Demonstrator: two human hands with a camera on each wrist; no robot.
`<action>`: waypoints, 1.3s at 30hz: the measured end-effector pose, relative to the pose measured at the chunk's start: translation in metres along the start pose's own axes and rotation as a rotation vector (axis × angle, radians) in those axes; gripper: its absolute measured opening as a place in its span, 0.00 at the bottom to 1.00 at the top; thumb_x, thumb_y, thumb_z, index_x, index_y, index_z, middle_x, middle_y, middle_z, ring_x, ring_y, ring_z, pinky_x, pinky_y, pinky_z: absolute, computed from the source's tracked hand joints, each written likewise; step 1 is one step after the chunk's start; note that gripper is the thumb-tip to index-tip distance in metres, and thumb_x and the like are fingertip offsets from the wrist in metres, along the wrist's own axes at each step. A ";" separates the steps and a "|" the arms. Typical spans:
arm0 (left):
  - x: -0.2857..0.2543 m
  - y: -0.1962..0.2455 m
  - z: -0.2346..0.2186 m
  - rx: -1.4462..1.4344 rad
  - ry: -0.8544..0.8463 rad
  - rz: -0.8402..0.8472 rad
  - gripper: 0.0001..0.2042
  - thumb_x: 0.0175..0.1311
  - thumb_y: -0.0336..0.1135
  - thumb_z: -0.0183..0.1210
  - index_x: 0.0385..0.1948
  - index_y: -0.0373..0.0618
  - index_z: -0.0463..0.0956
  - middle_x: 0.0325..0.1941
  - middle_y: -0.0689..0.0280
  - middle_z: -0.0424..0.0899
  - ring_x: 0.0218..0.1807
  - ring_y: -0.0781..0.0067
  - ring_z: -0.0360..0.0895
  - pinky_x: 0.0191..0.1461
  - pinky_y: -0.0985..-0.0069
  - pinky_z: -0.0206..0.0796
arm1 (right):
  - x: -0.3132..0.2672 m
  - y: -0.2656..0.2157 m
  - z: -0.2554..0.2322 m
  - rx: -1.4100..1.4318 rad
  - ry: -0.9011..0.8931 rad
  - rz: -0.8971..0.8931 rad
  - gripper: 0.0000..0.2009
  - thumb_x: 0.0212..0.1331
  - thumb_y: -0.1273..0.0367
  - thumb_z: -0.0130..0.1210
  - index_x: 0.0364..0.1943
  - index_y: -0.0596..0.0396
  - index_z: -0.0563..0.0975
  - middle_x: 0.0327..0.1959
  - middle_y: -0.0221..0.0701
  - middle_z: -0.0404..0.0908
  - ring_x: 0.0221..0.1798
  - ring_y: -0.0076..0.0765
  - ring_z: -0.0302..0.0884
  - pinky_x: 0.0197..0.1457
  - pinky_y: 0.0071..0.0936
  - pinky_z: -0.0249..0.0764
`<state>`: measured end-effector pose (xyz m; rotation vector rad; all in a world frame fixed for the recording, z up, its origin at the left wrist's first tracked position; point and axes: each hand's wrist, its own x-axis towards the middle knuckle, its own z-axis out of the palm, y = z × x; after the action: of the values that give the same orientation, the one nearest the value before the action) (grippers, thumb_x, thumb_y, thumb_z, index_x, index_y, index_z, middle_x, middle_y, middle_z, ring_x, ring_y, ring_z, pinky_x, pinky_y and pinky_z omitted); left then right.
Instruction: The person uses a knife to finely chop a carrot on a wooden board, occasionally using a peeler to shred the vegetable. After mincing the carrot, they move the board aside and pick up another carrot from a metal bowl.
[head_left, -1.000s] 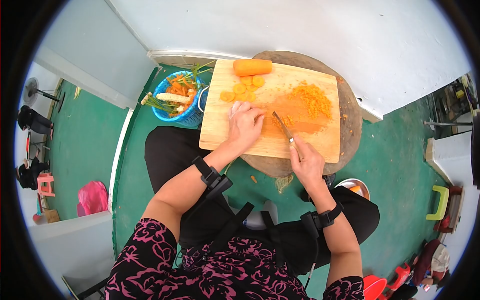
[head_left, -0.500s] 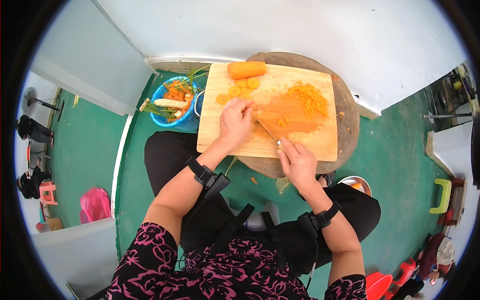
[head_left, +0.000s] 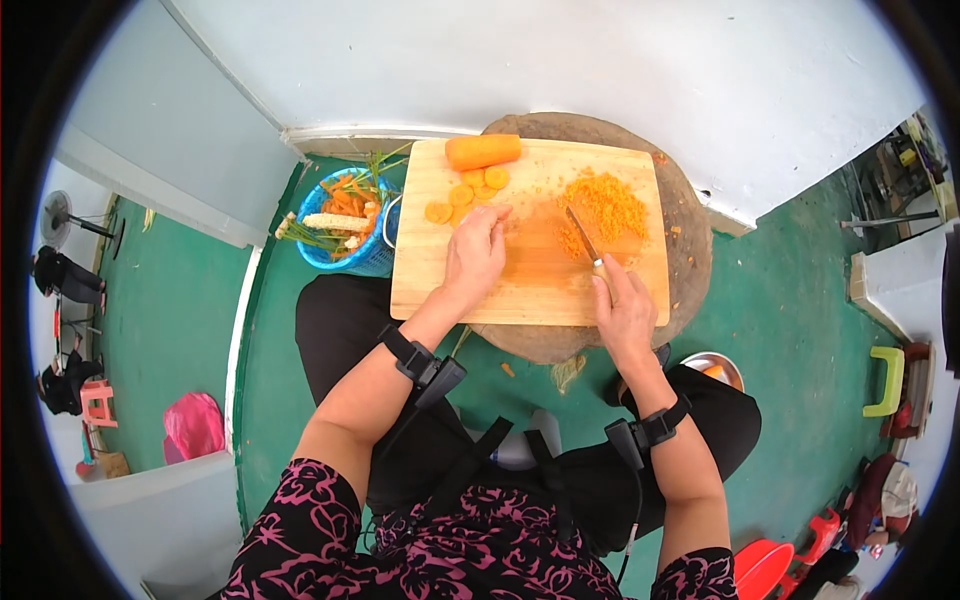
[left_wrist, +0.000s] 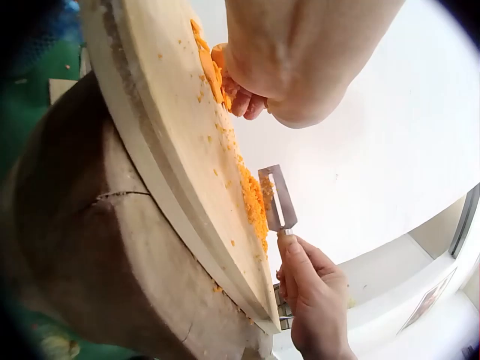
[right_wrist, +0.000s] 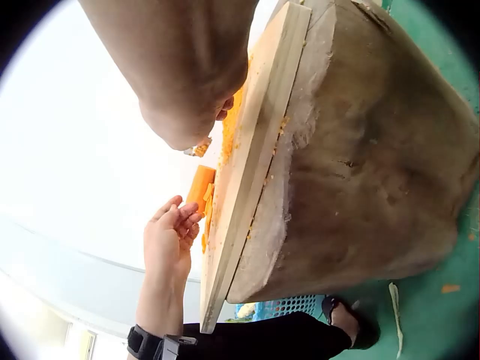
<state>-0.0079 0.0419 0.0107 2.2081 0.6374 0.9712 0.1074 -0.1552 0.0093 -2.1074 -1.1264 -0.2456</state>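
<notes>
My right hand point(head_left: 627, 305) grips the wooden handle of a peeling knife point(head_left: 583, 236). Its broad blade has a long slot, plain in the left wrist view point(left_wrist: 277, 196), and stands at the edge of a pile of minced carrot point(head_left: 605, 205). Over the left part of the wooden cutting board point(head_left: 540, 305) is my left hand point(head_left: 474, 252), fingers loosely bent with nothing seen between them; the right wrist view shows this hand point(right_wrist: 171, 236) beside the carrot slices. Round carrot slices point(head_left: 462, 195) lie just beyond it, below a thick carrot piece point(head_left: 483, 152).
The board rests on a wooden stump point(head_left: 690, 240) close to the wall. Left of it stands a blue basket point(head_left: 372, 262) of peelings and greens. A metal bowl point(head_left: 738, 374) with carrot sits on the floor by the right knee.
The peeling knife went left toward my left hand, then back right and away to the minced pile. My left hand has drawn slightly back from the middle of the board.
</notes>
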 end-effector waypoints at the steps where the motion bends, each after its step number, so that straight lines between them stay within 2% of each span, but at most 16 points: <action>1: 0.001 0.001 0.000 0.010 -0.017 0.017 0.08 0.57 0.25 0.54 0.38 0.37 0.78 0.37 0.53 0.80 0.42 0.52 0.78 0.46 0.65 0.69 | -0.001 0.001 -0.001 -0.015 -0.017 0.006 0.15 0.56 0.66 0.58 0.48 0.54 0.78 0.27 0.37 0.76 0.29 0.45 0.76 0.32 0.37 0.72; 6: 0.001 0.008 0.000 0.046 -0.068 0.030 0.06 0.54 0.26 0.58 0.32 0.37 0.80 0.38 0.55 0.81 0.44 0.54 0.77 0.49 0.67 0.69 | -0.005 0.000 -0.001 -0.041 -0.084 0.005 0.14 0.58 0.68 0.57 0.49 0.55 0.78 0.28 0.38 0.77 0.31 0.46 0.76 0.34 0.37 0.72; 10: 0.001 0.007 0.001 0.060 -0.078 0.043 0.06 0.54 0.26 0.58 0.32 0.37 0.80 0.37 0.55 0.81 0.43 0.54 0.77 0.49 0.67 0.69 | -0.006 0.003 0.003 -0.066 -0.089 -0.004 0.14 0.58 0.69 0.57 0.49 0.55 0.78 0.28 0.38 0.77 0.31 0.45 0.76 0.34 0.36 0.72; 13: 0.001 0.006 0.000 0.074 -0.078 0.049 0.06 0.54 0.26 0.58 0.32 0.37 0.80 0.37 0.55 0.81 0.42 0.53 0.77 0.49 0.66 0.69 | -0.006 0.006 0.004 0.051 -0.013 -0.004 0.14 0.57 0.69 0.57 0.48 0.55 0.78 0.28 0.37 0.77 0.31 0.45 0.77 0.33 0.35 0.72; 22: -0.001 0.005 -0.005 0.093 -0.089 0.053 0.05 0.54 0.26 0.58 0.31 0.38 0.80 0.36 0.55 0.81 0.42 0.52 0.77 0.48 0.65 0.68 | -0.005 0.001 0.000 -0.034 -0.131 0.005 0.15 0.57 0.69 0.57 0.48 0.54 0.78 0.27 0.37 0.77 0.31 0.44 0.77 0.33 0.36 0.72; 25: 0.000 0.004 -0.003 0.105 -0.095 0.057 0.05 0.54 0.26 0.58 0.31 0.38 0.80 0.36 0.55 0.81 0.42 0.52 0.77 0.48 0.65 0.68 | -0.003 0.005 0.003 -0.016 -0.066 -0.035 0.14 0.56 0.68 0.57 0.46 0.53 0.79 0.24 0.36 0.75 0.27 0.43 0.75 0.30 0.37 0.71; 28: -0.002 0.006 -0.006 0.094 -0.099 0.051 0.05 0.54 0.26 0.58 0.31 0.38 0.80 0.36 0.54 0.81 0.42 0.52 0.77 0.48 0.65 0.68 | -0.005 0.007 0.005 0.125 -0.019 0.018 0.13 0.56 0.68 0.58 0.46 0.53 0.79 0.24 0.36 0.75 0.27 0.44 0.76 0.30 0.36 0.71; 31: -0.002 0.007 -0.005 0.080 -0.086 0.047 0.05 0.54 0.26 0.57 0.30 0.38 0.79 0.35 0.55 0.80 0.42 0.52 0.76 0.48 0.64 0.67 | -0.007 0.009 0.003 0.139 -0.023 0.016 0.13 0.56 0.68 0.58 0.45 0.54 0.79 0.24 0.36 0.76 0.27 0.44 0.76 0.30 0.36 0.71; 37: -0.002 0.003 -0.002 0.047 -0.073 0.056 0.04 0.54 0.27 0.57 0.29 0.38 0.79 0.34 0.55 0.80 0.41 0.51 0.75 0.48 0.62 0.66 | -0.006 0.005 0.003 -0.020 -0.078 -0.055 0.13 0.55 0.68 0.58 0.46 0.53 0.80 0.23 0.36 0.76 0.26 0.43 0.76 0.29 0.36 0.71; 39: -0.001 0.000 0.001 0.048 -0.081 0.051 0.04 0.54 0.27 0.57 0.29 0.39 0.79 0.34 0.55 0.79 0.41 0.51 0.75 0.48 0.62 0.66 | -0.004 0.005 0.001 0.002 -0.083 -0.029 0.13 0.55 0.68 0.58 0.45 0.52 0.80 0.25 0.35 0.77 0.27 0.43 0.77 0.30 0.35 0.73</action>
<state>-0.0075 0.0406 0.0094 2.3038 0.5747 0.8951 0.1089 -0.1591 0.0040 -2.1175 -1.2057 -0.1711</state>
